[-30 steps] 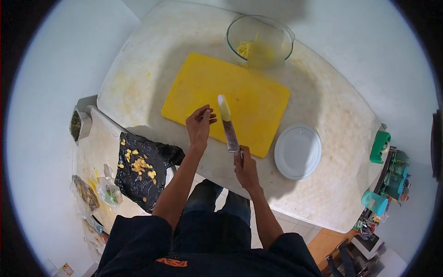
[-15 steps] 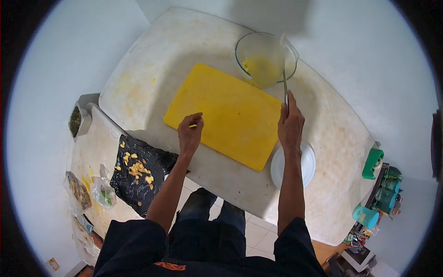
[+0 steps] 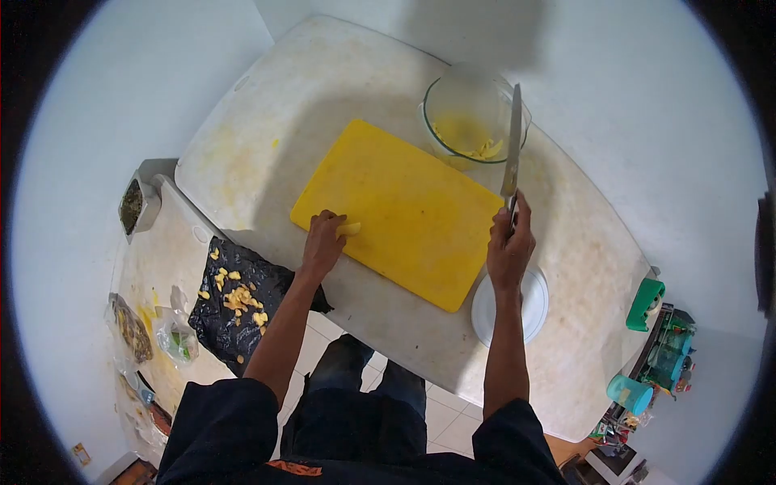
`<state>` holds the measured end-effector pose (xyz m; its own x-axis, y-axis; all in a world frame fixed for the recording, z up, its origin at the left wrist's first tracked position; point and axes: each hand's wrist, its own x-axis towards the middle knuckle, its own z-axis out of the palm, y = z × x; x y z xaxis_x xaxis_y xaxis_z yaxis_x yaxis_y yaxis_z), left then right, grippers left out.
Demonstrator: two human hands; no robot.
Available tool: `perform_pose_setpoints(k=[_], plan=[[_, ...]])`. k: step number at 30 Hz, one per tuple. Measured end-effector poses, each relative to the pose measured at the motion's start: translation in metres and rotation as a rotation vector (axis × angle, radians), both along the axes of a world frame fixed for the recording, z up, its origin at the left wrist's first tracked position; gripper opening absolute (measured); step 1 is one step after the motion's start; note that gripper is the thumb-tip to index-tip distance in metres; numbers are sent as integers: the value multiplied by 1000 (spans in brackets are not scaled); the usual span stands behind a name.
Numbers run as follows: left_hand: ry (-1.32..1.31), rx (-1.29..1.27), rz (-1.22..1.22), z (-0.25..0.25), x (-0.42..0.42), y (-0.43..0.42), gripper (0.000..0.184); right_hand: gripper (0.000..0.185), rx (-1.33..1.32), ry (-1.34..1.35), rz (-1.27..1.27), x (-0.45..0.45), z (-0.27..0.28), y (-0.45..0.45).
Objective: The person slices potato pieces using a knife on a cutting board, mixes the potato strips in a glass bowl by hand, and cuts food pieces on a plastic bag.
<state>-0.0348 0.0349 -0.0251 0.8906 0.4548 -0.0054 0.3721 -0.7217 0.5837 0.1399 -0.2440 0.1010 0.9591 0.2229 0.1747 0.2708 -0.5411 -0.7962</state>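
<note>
My left hand (image 3: 325, 240) is at the near left part of the yellow cutting board (image 3: 412, 210). Its fingers are closed on a pale yellow piece of food (image 3: 349, 229), whose kind I cannot make out. Over the board's right edge, my right hand (image 3: 511, 246) grips a knife (image 3: 513, 149) by the handle. The long blade points away from me, in front of the right side of a glass bowl (image 3: 427, 121). Yellow pieces (image 3: 485, 150) lie in the bowl. Below my right forearm is a white round lid or plate (image 3: 487, 311).
A black plastic bag (image 3: 271, 275) with yellowish scraps lies to the left. Clear bags (image 3: 174, 335) rest on the side table, and a planter-like container (image 3: 139, 206) stands behind. At the right are a green holder (image 3: 644, 305) and a turquoise container (image 3: 630, 394).
The knife has turned so its blade shows broadside, and my right hand sits slightly lower. The yellow piece now shows at my left fingers, against the board. The view has shifted a little.
</note>
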Motion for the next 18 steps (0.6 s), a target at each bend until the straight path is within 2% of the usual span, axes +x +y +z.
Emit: perform_pose_setpoints(k=[3,6,9,12,15,18], plan=[[-68,-58,-42,-15,-2,4,39,36,-3,16,27,-33,-21,-10],[-58,-13,-6,-11,0,-2,32,36,-9,180,72,-84,-28,-17],[70,-43,21,9,7,-14,26,37,-52,183,115,-133,-53,-26],[13,-306,43,10,7,-31,21,37,-29,318,150,-171,-63,-30],[10,-289,-79,4,1,-45,29,37,8,407,166,-195,-62,-30],[-55,-347,139,0,1,-57,26,37,-44,526,191,-195,-54,-39]])
